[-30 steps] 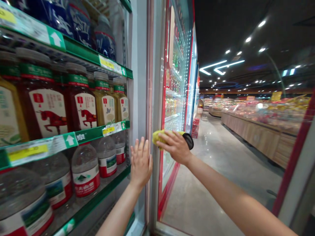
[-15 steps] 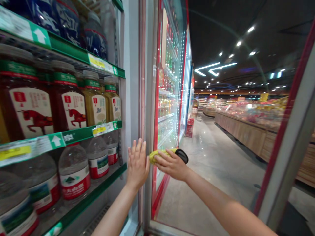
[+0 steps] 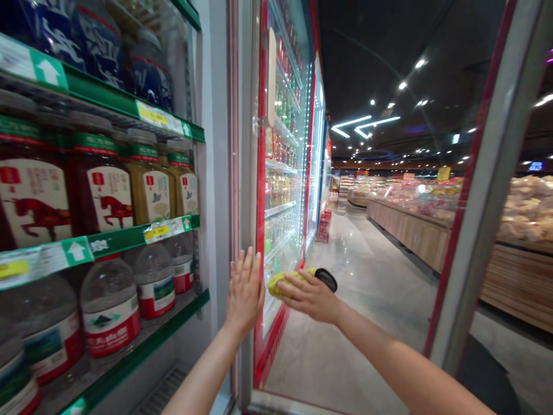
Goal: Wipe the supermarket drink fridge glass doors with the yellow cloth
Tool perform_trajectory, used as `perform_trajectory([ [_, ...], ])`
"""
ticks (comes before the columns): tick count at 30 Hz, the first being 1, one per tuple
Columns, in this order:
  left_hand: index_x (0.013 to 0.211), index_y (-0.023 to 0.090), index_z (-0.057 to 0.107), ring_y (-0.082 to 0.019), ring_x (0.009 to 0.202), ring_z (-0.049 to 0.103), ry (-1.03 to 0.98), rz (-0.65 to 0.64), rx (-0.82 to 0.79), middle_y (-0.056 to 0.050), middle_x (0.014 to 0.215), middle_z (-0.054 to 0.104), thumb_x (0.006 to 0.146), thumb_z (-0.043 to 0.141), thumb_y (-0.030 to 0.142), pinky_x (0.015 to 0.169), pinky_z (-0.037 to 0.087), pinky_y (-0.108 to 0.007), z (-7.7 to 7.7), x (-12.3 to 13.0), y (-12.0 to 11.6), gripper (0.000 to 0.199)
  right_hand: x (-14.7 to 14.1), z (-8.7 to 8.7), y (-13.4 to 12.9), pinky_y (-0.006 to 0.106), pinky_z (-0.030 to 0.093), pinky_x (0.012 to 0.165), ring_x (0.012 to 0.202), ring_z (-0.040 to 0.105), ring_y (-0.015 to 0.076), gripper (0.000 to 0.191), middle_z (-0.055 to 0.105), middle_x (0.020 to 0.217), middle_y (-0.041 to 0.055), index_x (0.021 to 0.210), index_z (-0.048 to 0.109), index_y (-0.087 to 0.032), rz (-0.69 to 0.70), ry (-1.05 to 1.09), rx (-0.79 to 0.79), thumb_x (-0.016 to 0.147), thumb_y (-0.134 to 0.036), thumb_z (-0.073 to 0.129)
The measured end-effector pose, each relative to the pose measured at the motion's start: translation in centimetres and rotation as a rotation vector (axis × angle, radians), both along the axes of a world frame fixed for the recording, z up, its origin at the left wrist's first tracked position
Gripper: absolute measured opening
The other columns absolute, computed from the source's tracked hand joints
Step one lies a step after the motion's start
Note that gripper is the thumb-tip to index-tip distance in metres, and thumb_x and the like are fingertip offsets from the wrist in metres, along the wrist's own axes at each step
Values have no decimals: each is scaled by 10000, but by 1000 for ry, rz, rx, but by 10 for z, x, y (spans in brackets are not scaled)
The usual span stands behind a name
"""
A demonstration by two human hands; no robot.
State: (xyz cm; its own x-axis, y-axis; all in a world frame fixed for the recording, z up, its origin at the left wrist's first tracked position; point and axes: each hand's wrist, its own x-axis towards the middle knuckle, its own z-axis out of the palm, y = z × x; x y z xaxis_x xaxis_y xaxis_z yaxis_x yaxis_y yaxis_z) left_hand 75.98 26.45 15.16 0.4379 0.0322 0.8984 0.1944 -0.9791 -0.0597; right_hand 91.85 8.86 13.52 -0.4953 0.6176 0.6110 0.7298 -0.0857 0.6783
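Note:
My left hand [image 3: 245, 294] lies flat with fingers stretched upward at the inner edge of the open cooler's door frame [image 3: 247, 144]. To its right, my right hand [image 3: 310, 295] presses a yellow cloth [image 3: 276, 283] with a black end against the glass door, its fingers laid over the cloth. The door's outer edge [image 3: 479, 190], red and silver, stands out to the right. Left of my hands are the cooler shelves, with dark tea bottles [image 3: 110, 184] on the middle one and clear bottles with red labels [image 3: 110, 311] below.
Green shelf edges [image 3: 142, 233] carry price tags. Dark blue bottles [image 3: 99, 46] stand on the upper shelf. Through the glass show another lit cooler [image 3: 285, 155], an aisle floor [image 3: 345, 253] and wooden produce bins [image 3: 410, 230].
The view has turned to the right, so the shelves and door frame sit further left. Both hands have moved slightly right relative to the frame, my right hand still on the cloth.

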Motion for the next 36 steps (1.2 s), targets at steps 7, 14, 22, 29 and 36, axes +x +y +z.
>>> perform_trajectory([
  [7,1636,232,68,-267,1582,102,-4,-42,1,-126,1692,219,990,446,210,1269,192,-554,15,20,-20,750,19,80,-28,490,285,1230,1460,424,240,381,595,1478,16,1354,612,-352,-214,251,414,1006,-208,556],
  [14,1636,252,68,-256,1580,126,-28,-76,56,-111,1688,239,972,459,142,1271,213,-518,0,45,-40,779,26,9,-65,424,386,1184,1390,499,194,275,589,1475,-32,1270,660,-329,-51,-100,38,1008,-296,582],
  [22,1637,250,42,-277,1582,82,-9,-165,41,-117,1709,147,992,459,198,1274,186,-545,15,72,-70,770,52,71,-101,483,298,1243,1482,380,238,398,594,1464,10,1356,617,-353,-256,180,410,1006,-178,545],
  [29,1635,262,105,-255,1585,81,-71,-221,96,-88,1714,136,983,472,188,1293,89,-511,2,94,-93,753,59,40,-139,437,275,1258,1453,410,203,329,593,1461,-54,1332,629,-374,-211,-88,108,1024,-305,538],
  [36,1636,233,69,-272,1584,30,-12,-244,104,-114,1707,127,962,534,200,1284,18,-542,13,120,-132,819,92,133,-158,504,299,1235,1522,306,242,478,527,1532,29,1402,588,-319,-337,214,460,994,-92,486],
])
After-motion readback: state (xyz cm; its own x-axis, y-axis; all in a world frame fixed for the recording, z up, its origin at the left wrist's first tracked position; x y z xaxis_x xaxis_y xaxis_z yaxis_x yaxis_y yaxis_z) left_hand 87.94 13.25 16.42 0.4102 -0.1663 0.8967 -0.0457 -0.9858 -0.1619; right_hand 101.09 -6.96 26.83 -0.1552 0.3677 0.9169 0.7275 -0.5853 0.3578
